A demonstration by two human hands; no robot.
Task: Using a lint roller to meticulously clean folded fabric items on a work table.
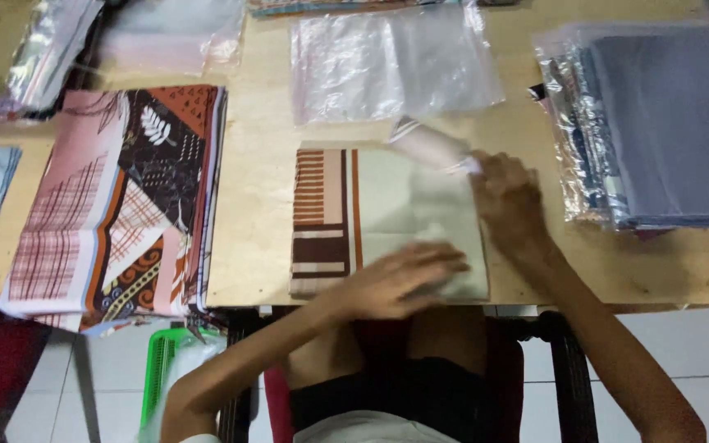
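Observation:
A folded cream cloth with brown stripes (346,213) lies on the wooden table (256,205) in front of me. My left hand (400,279) presses flat on its near right part, fingers spread. My right hand (506,201) rests at the cloth's right edge, pinching a turned-up corner of the fabric (430,146) that is blurred by motion.
A stack of patterned pink and brown cloths (121,205) lies at the left. Clear plastic bags (391,61) lie at the back. A pile of bagged grey cloths (666,123) sits at the right. A green basket (162,369) stands on the tiled floor below.

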